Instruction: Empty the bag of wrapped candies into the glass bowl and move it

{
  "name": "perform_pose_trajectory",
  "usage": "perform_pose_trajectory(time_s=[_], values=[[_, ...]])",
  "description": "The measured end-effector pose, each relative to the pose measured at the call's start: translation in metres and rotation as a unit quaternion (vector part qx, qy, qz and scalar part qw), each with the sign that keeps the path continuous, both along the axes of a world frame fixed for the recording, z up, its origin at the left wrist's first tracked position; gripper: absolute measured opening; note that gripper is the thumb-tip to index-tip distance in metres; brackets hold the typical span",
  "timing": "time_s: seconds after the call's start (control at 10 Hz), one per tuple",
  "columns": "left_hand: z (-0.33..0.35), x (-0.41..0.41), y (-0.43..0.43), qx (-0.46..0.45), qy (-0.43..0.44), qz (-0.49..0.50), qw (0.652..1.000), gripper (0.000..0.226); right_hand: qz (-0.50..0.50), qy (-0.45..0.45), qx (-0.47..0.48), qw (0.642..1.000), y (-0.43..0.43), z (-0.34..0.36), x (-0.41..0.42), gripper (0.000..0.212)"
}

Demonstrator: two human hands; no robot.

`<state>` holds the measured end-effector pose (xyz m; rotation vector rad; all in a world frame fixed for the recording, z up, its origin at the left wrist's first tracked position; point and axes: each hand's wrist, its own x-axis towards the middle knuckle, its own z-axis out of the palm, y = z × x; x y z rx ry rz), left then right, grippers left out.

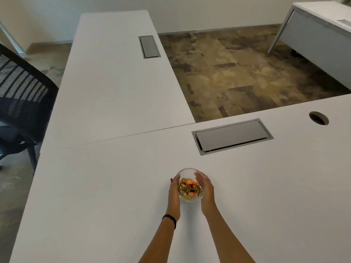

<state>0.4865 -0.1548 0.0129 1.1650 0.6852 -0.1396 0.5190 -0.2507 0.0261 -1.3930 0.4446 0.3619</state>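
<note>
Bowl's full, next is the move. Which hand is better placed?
Neither clearly: left hand and right hand both cup the glass bowl of candies. Slight edge right: its fingers curl over the rim.

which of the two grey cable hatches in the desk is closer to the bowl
The wide hatch lying crosswise just beyond and right of the glass bowl. The other hatch sits far off on the desk wing running away from the person.

You are facing bare desk [95, 186] all around; only the cable hatch [232, 136] is lying far right.
</note>
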Motion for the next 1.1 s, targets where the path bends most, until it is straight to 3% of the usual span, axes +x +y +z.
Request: perform_pose_trajectory(time_s=[0.4,0.8,1.0,1.1], values=[[-0.024,0.013,-0.014,0.011,0.04,-0.003,0.999,0.036,-0.028,0.04,-0.013,0.999,-0.013,-0.022,0.017,0.023],[-0.025,0.013,-0.02,0.016,0.046,-0.019,0.999,0.045,-0.05,0.047,-0.02,0.997,-0.022,-0.026,0.019,0.027],[-0.017,0.017,-0.019,0.035,0.064,-0.03,0.997,0.023,-0.063,0.044,-0.02,0.997,-0.025,-0.025,0.022,0.026],[-0.005,0.019,-0.012,0.102,0.039,-0.058,0.992,0.039,-0.092,-0.004,-0.151,0.984,-0.021,-0.017,0.023,0.028]])
